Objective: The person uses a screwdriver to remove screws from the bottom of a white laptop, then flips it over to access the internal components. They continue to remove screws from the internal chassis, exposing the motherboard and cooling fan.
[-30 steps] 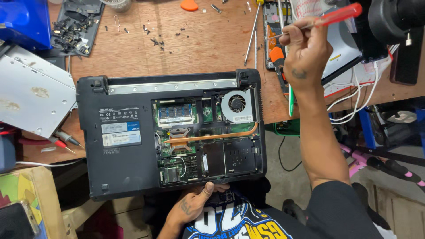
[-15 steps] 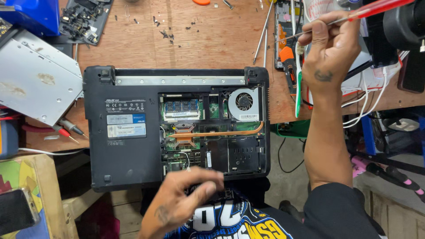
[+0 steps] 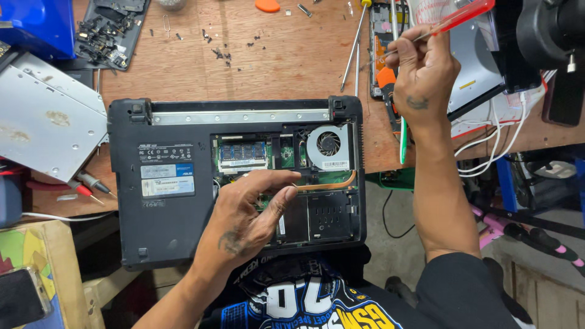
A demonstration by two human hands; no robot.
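The right hand (image 3: pixel 423 73), in the upper right of the frame, is closed in a pinch around a red-handled screwdriver (image 3: pixel 454 21); the thumb and fingers clamp the thin metal shaft, and the translucent red handle slants up toward the top right edge. The tool is held clear of the work surface.

The left hand (image 3: pixel 247 216), at lower centre, lies over the open underside of a black laptop (image 3: pixel 164 231). Its fingers are spread and slightly curled, pinching nothing; the fingertips rest at the exposed circuit board, beside the copper heat pipe (image 3: pixel 332 183).

The laptop lies bottom-up across the middle of the frame, on a wooden workbench (image 3: pixel 292 61). Within its opened bay, the memory modules (image 3: pixel 242 155) sit left of the round cooling fan (image 3: pixel 328 145), which occupies the bay's upper right corner.

Loose small screws (image 3: pixel 222 55) are scattered on the bench above the laptop. A silver optical drive (image 3: pixel 46 122) lies at the left edge, a blue box (image 3: pixel 33 24) is in the upper left corner, and white cables (image 3: pixel 487 152) hang at the right.
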